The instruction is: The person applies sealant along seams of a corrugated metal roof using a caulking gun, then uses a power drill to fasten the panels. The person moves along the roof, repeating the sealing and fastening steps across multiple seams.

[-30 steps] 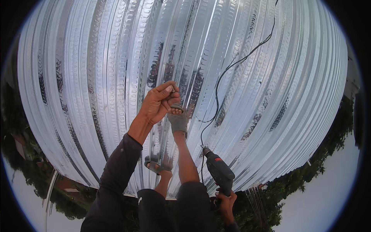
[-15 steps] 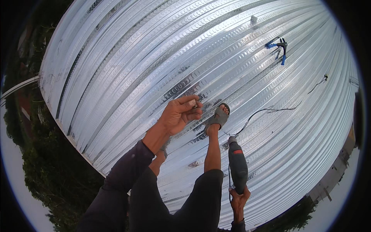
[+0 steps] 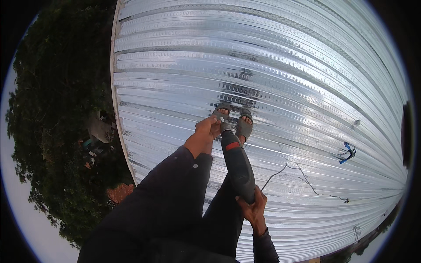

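My right hand (image 3: 254, 206) grips the handle of a black power drill (image 3: 237, 164) with a red label, its chuck pointing away from me. My left hand (image 3: 206, 131) is pinched at the drill's tip, on a small piece (image 3: 222, 119) that I cannot make out. Below them are my sandalled feet (image 3: 244, 127) on a corrugated silver metal roof (image 3: 307, 61). A dark power cord (image 3: 274, 174) trails from beside the drill across the roof.
A blue-handled hand tool (image 3: 348, 153) lies on the roof to the right, near a small connector (image 3: 345, 200) on the cord. The roof's edge (image 3: 115, 87) runs down the left, with trees (image 3: 57, 109) and red rooftops (image 3: 119, 192) below.
The view has turned, bringing the roof's left edge closer to the middle. My hands have come together: the drill's tip has risen toward the middle and now meets my left fingers.
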Demonstrator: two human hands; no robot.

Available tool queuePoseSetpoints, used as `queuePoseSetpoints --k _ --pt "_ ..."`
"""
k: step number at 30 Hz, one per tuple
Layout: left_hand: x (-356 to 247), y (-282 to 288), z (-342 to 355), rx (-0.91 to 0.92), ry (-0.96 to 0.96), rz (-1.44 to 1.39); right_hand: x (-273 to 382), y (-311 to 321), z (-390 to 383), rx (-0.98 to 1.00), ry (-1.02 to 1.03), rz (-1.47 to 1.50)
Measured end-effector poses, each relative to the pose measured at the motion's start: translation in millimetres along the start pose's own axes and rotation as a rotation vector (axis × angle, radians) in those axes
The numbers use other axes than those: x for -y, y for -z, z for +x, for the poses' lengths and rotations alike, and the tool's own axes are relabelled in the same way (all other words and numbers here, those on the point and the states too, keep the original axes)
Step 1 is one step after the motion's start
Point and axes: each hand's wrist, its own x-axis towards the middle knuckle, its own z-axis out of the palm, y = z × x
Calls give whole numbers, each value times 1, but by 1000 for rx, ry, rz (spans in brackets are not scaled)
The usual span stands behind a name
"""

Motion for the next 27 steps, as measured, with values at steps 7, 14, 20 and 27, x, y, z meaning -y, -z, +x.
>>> queuePoseSetpoints --k 7,14,20,27 --pt "-13 102 20 -15 30 -529 22 -37 59 360 291 -338" --pt "-53 162 -18 59 -311 -327 76 -100 90 532 349 -559" --pt "-101 258 63 73 131 -886 119 -208 103 540 281 -517" --pt "-171 360 69 51 -36 -996 138 -330 112 536 98 -437"
